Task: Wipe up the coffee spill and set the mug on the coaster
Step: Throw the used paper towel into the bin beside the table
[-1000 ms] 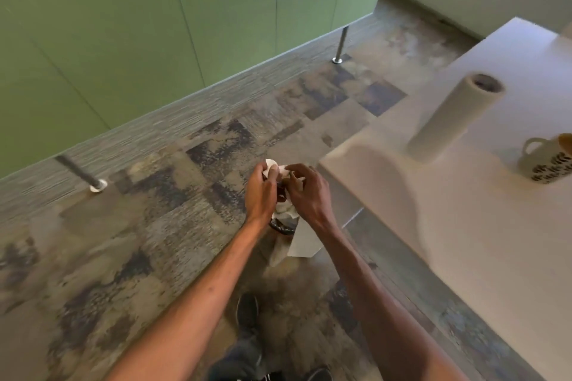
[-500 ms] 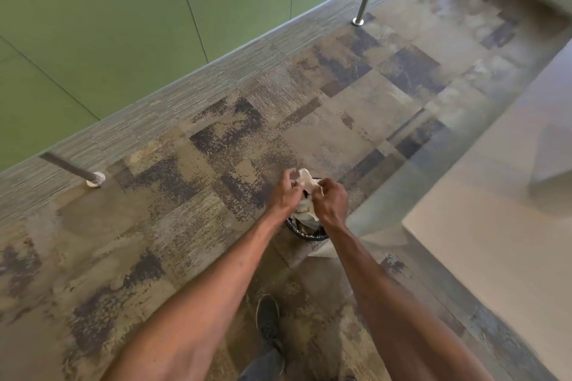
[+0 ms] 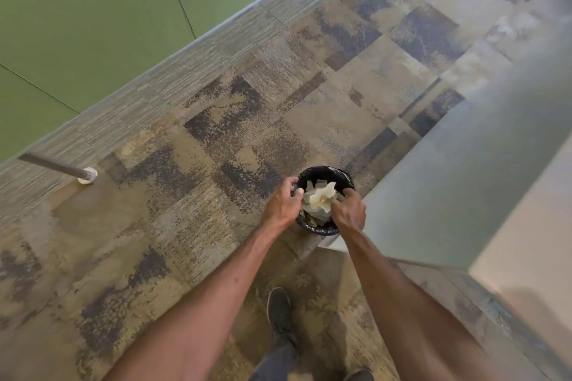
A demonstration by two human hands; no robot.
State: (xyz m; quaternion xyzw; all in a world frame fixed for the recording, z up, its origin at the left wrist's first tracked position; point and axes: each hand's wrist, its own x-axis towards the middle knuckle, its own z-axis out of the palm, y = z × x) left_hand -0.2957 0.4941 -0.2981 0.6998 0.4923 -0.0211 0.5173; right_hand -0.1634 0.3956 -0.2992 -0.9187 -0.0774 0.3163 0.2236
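Paper, crumpled and coffee-stained: the paper towel is at the mouth of the black-lined bin on the carpet, between both hands. The right hand pinches its right edge in a narrow grip. The left hand curls at the left edge, but I cannot tell whether that grip holds. The wad looks light, soft and damp, best held by a dry fold. The surface edge stands close on the right, with open carpet to the left. The mug and coaster are out of view.

bin: black-lined, on patchy carpet | green partition: far-left | dark shoe: bottom centre
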